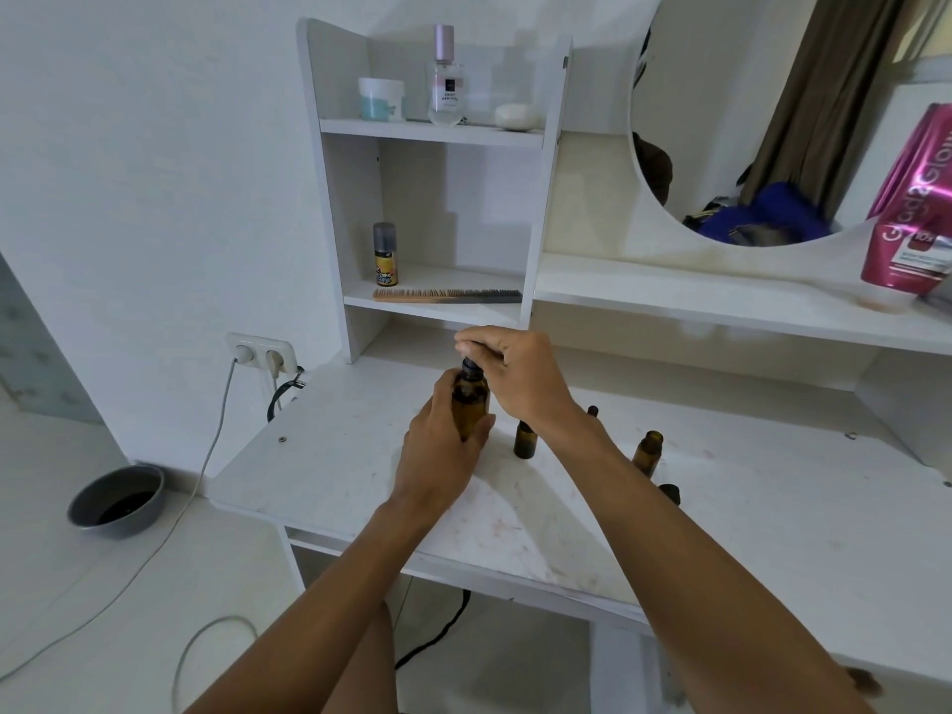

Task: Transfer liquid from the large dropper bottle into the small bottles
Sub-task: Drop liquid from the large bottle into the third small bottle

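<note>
The large amber dropper bottle (pixel 471 399) stands upright on the white dressing table (pixel 329 456), and my left hand (pixel 443 445) is wrapped around its body. My right hand (pixel 510 373) pinches the black dropper cap (pixel 470 364) at its top from above. To the right, one small amber bottle (pixel 525 440) stands by my right wrist. A second small bottle (pixel 648 450) stands open further right. A dark cap or bottle top (pixel 669 493) shows just past my right forearm, and another dark tip (pixel 592 410) peeks out behind the wrist.
A shelf unit behind holds a comb (pixel 447 295), a small spray can (pixel 385 254), a perfume bottle (pixel 446 77) and a jar (pixel 381 98). A pink pouch (pixel 914 208) stands at right under a round mirror (pixel 762 115). Wall sockets (pixel 261 353) with cables and a grey floor bowl (pixel 117 499) lie left.
</note>
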